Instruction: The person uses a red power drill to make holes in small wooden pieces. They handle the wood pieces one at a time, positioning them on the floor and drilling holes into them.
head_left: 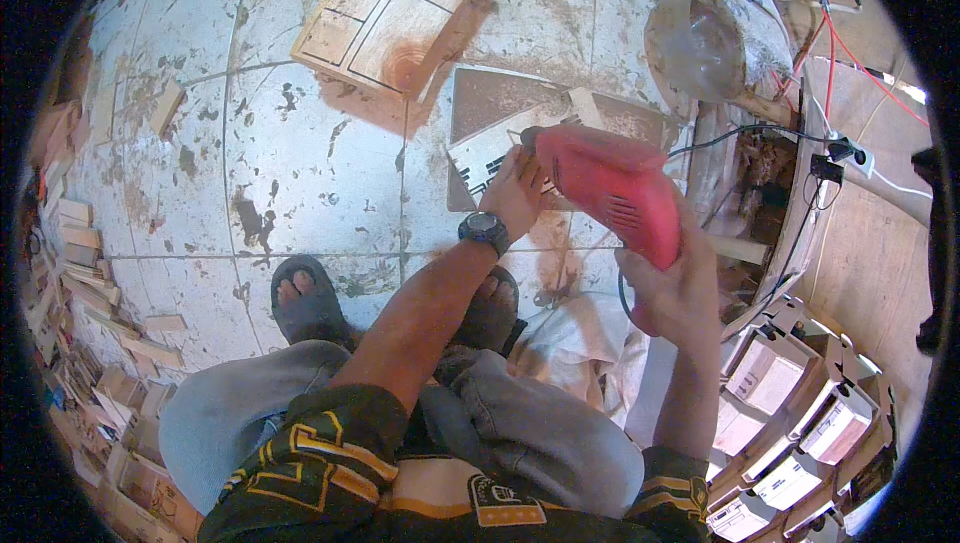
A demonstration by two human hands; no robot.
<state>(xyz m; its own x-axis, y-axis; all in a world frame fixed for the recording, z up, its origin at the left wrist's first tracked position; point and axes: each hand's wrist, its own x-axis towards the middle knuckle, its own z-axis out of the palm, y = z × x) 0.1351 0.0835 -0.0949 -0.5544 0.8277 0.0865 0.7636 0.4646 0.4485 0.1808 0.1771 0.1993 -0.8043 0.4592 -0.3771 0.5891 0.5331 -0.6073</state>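
Observation:
My right hand (672,281) is wrapped round the grip of a red power drill (612,183), whose black front end (534,137) points to the left. My left hand (513,188), with a dark watch (484,232) on its wrist, is close to that front end. Its fingers are bent and partly hidden by the drill body, so what they hold does not show. Below both hands, a brown board (490,103) lies on the floor, with a pale, dark-marked piece (470,155) on it. A small wooden strip (584,103) shows beyond the drill.
A wooden panel (345,28) with dark lines lies farther off on the tiled floor (180,208). A dusty round container (697,43) stands at the far right. A black cord (745,129) runs to a socket (850,153). Offcuts (85,238) line the left; boxes (770,373) stand right.

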